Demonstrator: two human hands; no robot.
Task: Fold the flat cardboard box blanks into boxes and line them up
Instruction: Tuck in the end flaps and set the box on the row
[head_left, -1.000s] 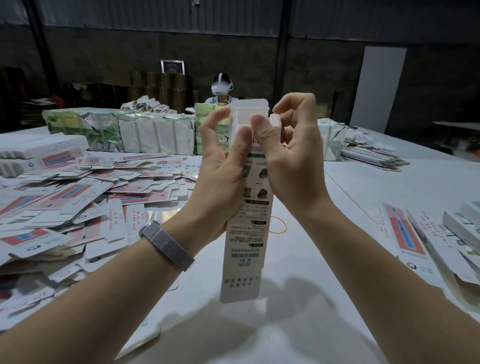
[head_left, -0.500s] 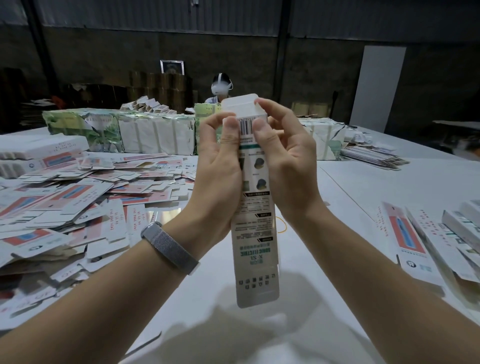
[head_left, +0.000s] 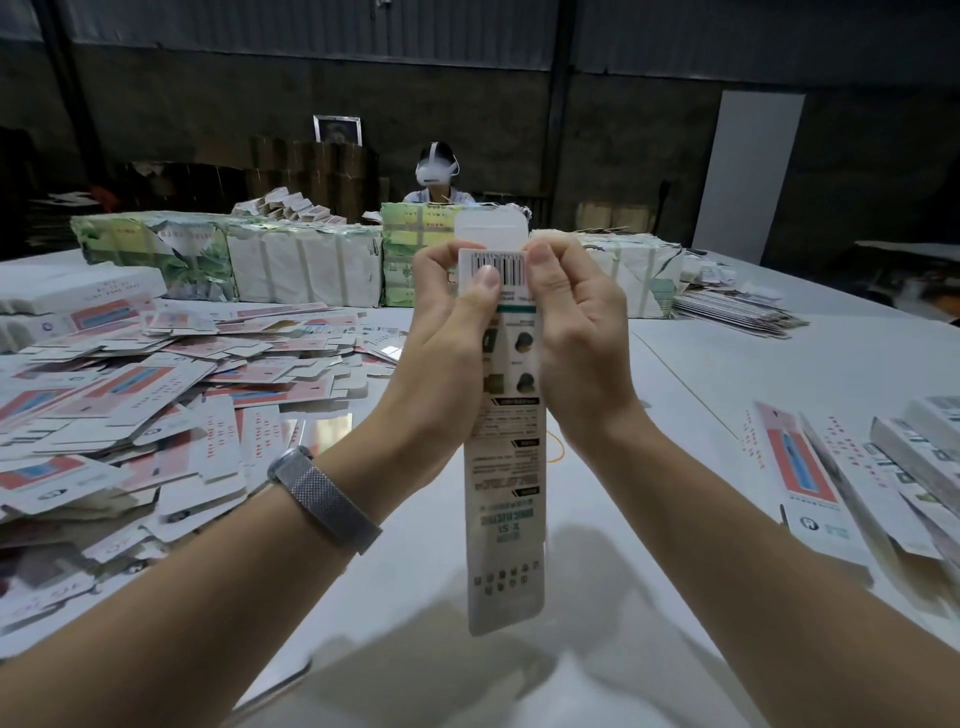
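I hold one box (head_left: 503, 467) up over the table (head_left: 779, 374). My left hand (head_left: 447, 343) and right hand (head_left: 576, 332) both pinch its top end, thumbs on the flap (head_left: 491, 233). I think I am closing that flap. A few boxes (head_left: 914, 457) lie on the right. A big pile of blanks (head_left: 156, 395) on the left is still flat, so lots is left.

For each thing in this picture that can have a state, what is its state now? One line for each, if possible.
box: held upright above the table, top flap still standing up, not tucked in
left hand: grips the top of the box, thumb on the barcode
right hand: grips the top of the box
box blanks: flat, in a loose heap
folded boxes: lying on their sides
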